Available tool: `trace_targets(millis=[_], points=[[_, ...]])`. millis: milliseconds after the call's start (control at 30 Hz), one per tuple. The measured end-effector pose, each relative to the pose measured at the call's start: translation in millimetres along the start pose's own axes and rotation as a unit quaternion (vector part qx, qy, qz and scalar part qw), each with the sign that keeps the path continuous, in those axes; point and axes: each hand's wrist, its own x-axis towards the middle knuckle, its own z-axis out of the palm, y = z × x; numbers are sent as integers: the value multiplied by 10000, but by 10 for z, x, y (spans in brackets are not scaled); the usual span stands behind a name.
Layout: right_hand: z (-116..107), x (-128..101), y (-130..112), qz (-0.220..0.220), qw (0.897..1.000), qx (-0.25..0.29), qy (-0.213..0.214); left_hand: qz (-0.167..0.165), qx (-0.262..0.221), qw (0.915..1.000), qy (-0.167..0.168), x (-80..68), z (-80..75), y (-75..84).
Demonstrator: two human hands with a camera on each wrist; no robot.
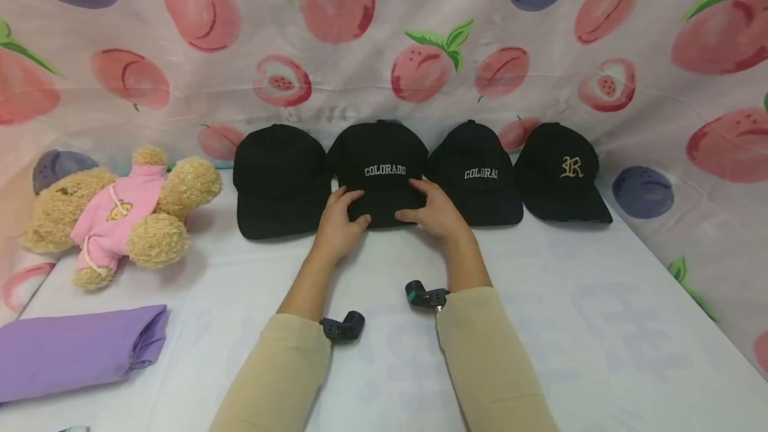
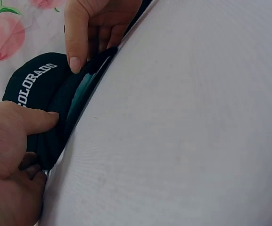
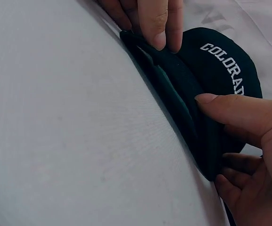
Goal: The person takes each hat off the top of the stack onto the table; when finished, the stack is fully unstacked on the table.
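I see both hands clamped on the brim of the COLORADO cap (image 1: pixel 383 169): left hand (image 1: pixel 337 227), right hand (image 1: pixel 437 212). It sits second in the row on the table (image 1: pixel 570 299); neighbours read COLORA (image 1: pixel 477 172) and R (image 1: pixel 561 169).

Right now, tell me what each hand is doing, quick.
Left hand: pinches the brim of the COLORADO cap, thumb on top.
Right hand: pinches the same brim from the other side.
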Motion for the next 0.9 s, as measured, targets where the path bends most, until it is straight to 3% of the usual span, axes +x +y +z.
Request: trace_targets(millis=[233,567,733,900], points=[[19,7,-13,-52,10000,-20,-72,-71,-23,10000,-11,-31,-27,-12],[-17,49,-8,19,9999,74,-73,-144,-167,9997,-38,66,-15,56],[-32,46,8,-35,9999,155,-47,-175,33,9998,-73,98,-12,99],[-78,64,18,-147,9999,-38,-53,0,216,9997,-116,103,-11,163]])
